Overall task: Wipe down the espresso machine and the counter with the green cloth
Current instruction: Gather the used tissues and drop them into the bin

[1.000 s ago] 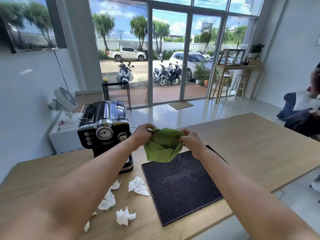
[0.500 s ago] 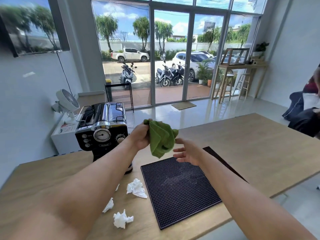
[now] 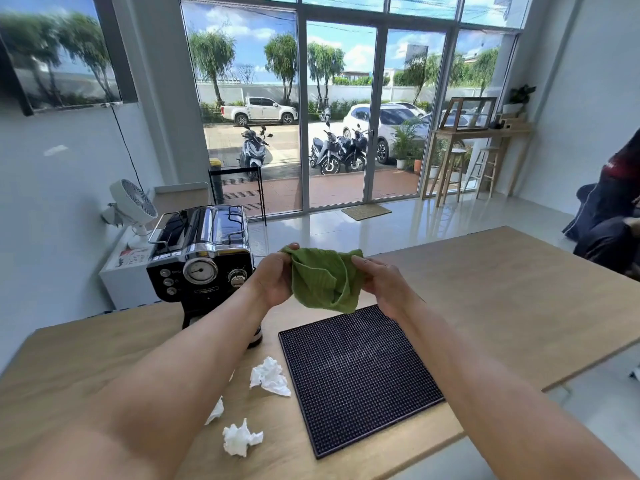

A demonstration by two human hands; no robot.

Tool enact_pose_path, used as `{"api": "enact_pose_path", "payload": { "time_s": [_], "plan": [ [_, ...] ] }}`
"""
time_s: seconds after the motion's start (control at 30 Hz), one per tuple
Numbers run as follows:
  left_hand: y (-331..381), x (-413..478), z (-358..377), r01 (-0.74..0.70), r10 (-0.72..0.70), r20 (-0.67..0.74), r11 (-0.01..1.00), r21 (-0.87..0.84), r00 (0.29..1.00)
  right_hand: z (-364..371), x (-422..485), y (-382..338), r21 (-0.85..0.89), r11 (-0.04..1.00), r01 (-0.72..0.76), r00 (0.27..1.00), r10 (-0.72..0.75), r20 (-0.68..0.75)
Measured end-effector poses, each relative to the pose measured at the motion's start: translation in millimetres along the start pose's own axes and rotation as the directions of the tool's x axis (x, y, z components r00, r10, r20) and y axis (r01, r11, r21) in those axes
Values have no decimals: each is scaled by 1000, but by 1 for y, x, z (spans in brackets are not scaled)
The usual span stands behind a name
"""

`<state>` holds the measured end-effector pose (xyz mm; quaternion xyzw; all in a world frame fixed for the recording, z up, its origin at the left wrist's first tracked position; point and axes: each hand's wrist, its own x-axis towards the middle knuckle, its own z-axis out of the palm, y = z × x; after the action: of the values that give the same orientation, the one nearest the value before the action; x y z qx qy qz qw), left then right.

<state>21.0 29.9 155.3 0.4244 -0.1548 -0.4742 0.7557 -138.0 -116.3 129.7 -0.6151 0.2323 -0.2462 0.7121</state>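
The green cloth (image 3: pixel 320 280) hangs in the air above the wooden counter (image 3: pixel 485 299), held between both hands. My left hand (image 3: pixel 273 280) pinches its upper left corner and my right hand (image 3: pixel 382 280) grips its right edge. The black and chrome espresso machine (image 3: pixel 201 261) stands on the counter just left of my left hand, with its lower front partly hidden behind my left forearm.
A black rubber bar mat (image 3: pixel 356 375) lies on the counter below the cloth. Crumpled white tissues (image 3: pixel 270 375) (image 3: pixel 240 438) lie left of the mat. A small white fan (image 3: pixel 131 206) stands behind the machine. A seated person (image 3: pixel 613 216) is at the far right.
Half a second ago only my left hand held the cloth while the right was open and apart. Now my right hand grips the cloth again and it is spread between both hands.
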Motion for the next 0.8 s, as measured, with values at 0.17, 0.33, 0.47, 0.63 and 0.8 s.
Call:
{"api": "enact_pose_path", "payload": {
  "time_s": [0.17,0.33,0.47,0.63,0.8],
  "plan": [
    [-6,-1,-16,89,-43,-103,863,496,994,5,4,-30,-77,996,44,998,-47,-45],
    [-5,-5,0,-45,180,-88,624,780,980,8,8,-43,-366,927,80,997,-71,39],
    [-4,-7,29,-174,76,161,604,778,984,12,7,-45,-503,849,163,984,-102,147],
    [-5,5,33,-205,183,122,553,808,976,3,12,-42,-563,816,132,991,-118,61],
    [-3,14,24,-193,342,54,386,902,938,-16,7,-23,-687,702,188,982,-143,122]
  ]
}}
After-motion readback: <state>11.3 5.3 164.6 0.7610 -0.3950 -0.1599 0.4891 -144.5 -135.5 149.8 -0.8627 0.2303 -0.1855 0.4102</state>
